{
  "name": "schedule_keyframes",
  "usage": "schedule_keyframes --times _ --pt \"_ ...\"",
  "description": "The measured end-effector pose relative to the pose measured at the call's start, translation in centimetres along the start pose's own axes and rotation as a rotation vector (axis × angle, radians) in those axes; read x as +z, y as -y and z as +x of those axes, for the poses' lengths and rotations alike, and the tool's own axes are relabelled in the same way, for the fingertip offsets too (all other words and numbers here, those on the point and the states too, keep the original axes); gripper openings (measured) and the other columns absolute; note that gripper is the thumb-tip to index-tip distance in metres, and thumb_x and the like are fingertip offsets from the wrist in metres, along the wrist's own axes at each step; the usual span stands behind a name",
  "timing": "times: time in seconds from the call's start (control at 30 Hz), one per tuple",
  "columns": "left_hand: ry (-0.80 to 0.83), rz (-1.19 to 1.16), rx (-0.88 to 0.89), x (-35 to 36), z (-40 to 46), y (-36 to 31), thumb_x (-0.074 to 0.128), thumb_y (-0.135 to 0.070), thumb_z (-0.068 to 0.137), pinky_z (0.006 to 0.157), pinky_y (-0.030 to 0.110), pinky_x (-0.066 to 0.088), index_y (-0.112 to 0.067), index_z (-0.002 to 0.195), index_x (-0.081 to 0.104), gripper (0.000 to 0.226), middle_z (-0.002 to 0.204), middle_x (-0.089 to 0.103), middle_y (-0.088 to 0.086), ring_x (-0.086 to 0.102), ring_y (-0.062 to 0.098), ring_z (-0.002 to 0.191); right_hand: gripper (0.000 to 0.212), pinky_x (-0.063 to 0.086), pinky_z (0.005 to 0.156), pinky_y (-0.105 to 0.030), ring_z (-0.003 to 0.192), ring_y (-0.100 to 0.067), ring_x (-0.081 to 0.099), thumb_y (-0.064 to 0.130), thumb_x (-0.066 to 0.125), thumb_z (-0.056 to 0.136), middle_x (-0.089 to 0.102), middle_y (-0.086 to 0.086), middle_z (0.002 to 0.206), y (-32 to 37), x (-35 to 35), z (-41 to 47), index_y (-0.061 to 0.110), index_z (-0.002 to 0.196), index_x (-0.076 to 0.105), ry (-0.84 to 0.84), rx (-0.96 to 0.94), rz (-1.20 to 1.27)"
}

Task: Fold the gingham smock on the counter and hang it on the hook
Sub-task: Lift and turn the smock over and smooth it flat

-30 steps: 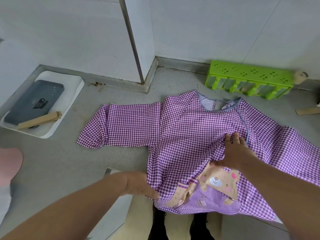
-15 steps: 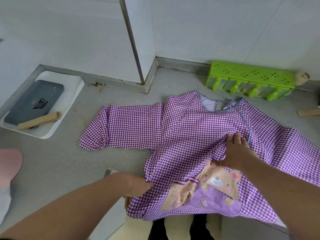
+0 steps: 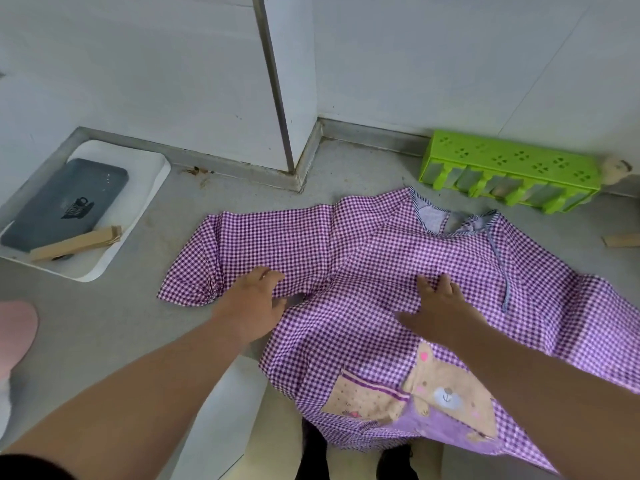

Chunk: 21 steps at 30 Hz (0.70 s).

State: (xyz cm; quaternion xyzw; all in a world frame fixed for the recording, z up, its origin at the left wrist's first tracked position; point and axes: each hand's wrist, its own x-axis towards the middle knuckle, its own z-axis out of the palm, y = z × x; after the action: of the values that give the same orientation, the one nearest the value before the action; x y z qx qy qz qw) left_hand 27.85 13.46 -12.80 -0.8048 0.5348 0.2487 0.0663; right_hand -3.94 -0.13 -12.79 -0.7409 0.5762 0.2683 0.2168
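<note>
The purple gingham smock (image 3: 398, 251) lies spread front-up on the grey counter (image 3: 104, 323), neck towards the wall, both sleeves out to the sides. Its hem, with a bear patch (image 3: 446, 393), hangs over the counter's front edge. My left hand (image 3: 251, 303) lies on the lower edge of the left sleeve, close to the armpit, its fingers bent down onto the cloth. My right hand (image 3: 438, 310) rests flat on the chest of the smock, fingers straight and spread. No hook is in view.
A green plastic rack (image 3: 509, 168) stands against the back wall behind the smock. A white tray (image 3: 138, 188) at the left holds a dark grey lid and a wooden piece. A wall corner juts out at the back centre. Something pink shows at the left edge.
My left hand let go of the hem and moved up to the left sleeve's underside. My right hand slid left on the chest. The hem dropped over the counter edge.
</note>
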Motion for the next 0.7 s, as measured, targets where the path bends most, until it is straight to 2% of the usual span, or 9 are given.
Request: schedule_keyframes --times 0.03,0.1,0.2,0.27,0.4,0.53,0.6,0.63,0.7 --pt "0.048 0.019 -0.025 0.2 0.4 0.3 0.049 -0.051 0.104 0.122 0.052 0.037 -0.034 0.161 0.030 0.062 0.170 0.026 0.002 0.030 0.030 0.154 0.127 0.029 0.119 -0.062 0.157 -0.044 -0.003 0.092 0.050 0.076 -0.014 -0.021 0.170 0.7 0.4 0.2 0.025 0.162 -0.015 0.023 0.020 -0.028" --pt "0.117 0.003 -0.134 0.4 1.0 0.8 0.043 -0.054 0.106 0.128 0.053 0.022 -0.032 0.168 0.011 0.073 0.177 0.003 0.006 0.010 0.034 0.162 0.147 0.033 0.117 -0.063 0.156 -0.049 -0.006 0.096 0.058 0.062 -0.019 -0.027 0.167 1.4 0.9 0.3 0.021 0.160 -0.021 0.033 0.061 -0.067" --pt "0.147 0.027 -0.213 0.5 1.8 2.3 0.039 -0.062 0.105 0.130 0.053 0.015 -0.030 0.169 -0.002 0.082 0.177 -0.011 0.007 -0.003 0.034 0.164 0.157 0.033 0.117 -0.065 0.154 -0.052 -0.008 0.094 0.066 0.055 -0.022 -0.029 0.165 1.9 0.8 0.8 0.019 0.159 -0.024 0.033 0.066 -0.080" --pt "0.140 0.084 -0.194 0.6 2.2 3.3 0.037 -0.066 0.104 0.129 0.054 0.015 -0.031 0.168 -0.001 0.082 0.177 -0.012 0.009 -0.004 0.035 0.163 0.159 0.031 0.118 -0.064 0.155 -0.051 -0.009 0.093 0.068 0.054 -0.023 -0.028 0.166 1.7 0.5 1.0 0.020 0.159 -0.025 0.039 0.060 -0.080" --pt "0.111 0.064 -0.199 -0.1 3.7 5.6 0.040 -0.068 0.102 0.130 0.054 0.014 -0.033 0.162 0.014 0.074 0.176 -0.010 0.018 -0.002 0.040 0.163 0.158 0.028 0.120 -0.063 0.155 -0.049 -0.011 0.091 0.069 0.054 -0.026 -0.026 0.166 1.6 0.3 1.3 0.023 0.158 -0.028 0.052 0.056 -0.103" --pt "0.146 0.015 -0.435 -1.9 5.5 8.6 0.040 -0.074 0.098 0.126 0.058 0.021 -0.026 0.166 0.000 0.093 0.174 -0.011 0.021 0.006 0.046 0.160 0.157 0.025 0.122 -0.063 0.154 -0.051 -0.011 0.092 0.067 0.055 -0.026 -0.028 0.165 1.7 0.3 1.6 0.022 0.158 -0.028 0.059 0.048 -0.130" --pt "0.131 0.003 -0.559 -3.0 5.9 10.1 0.042 -0.075 0.096 0.125 0.059 0.026 -0.020 0.168 -0.004 0.101 0.173 -0.004 0.023 0.015 0.048 0.157 0.157 0.023 0.123 -0.062 0.154 -0.051 -0.011 0.091 0.069 0.056 -0.026 -0.028 0.165 1.8 0.3 1.6 0.022 0.159 -0.027 0.059 0.049 -0.125" --pt "0.088 0.026 -0.561 -3.4 5.9 10.3 0.044 -0.074 0.096 0.125 0.059 0.027 -0.018 0.168 -0.001 0.102 0.173 0.000 0.022 0.017 0.046 0.157 0.156 0.022 0.123 -0.062 0.154 -0.051 -0.011 0.090 0.069 0.056 -0.026 -0.028 0.165 1.8 0.2 1.6 0.022 0.159 -0.027 0.059 0.050 -0.123" --pt "-0.039 0.093 -0.367 -3.5 5.6 8.8 0.047 -0.070 0.096 0.128 0.056 0.025 -0.018 0.167 0.010 0.096 0.175 0.004 0.018 0.015 0.041 0.160 0.156 0.022 0.123 -0.062 0.154 -0.051 -0.011 0.090 0.069 0.057 -0.026 -0.029 0.164 1.8 0.0 1.5 0.022 0.159 -0.028 0.056 0.046 -0.131"
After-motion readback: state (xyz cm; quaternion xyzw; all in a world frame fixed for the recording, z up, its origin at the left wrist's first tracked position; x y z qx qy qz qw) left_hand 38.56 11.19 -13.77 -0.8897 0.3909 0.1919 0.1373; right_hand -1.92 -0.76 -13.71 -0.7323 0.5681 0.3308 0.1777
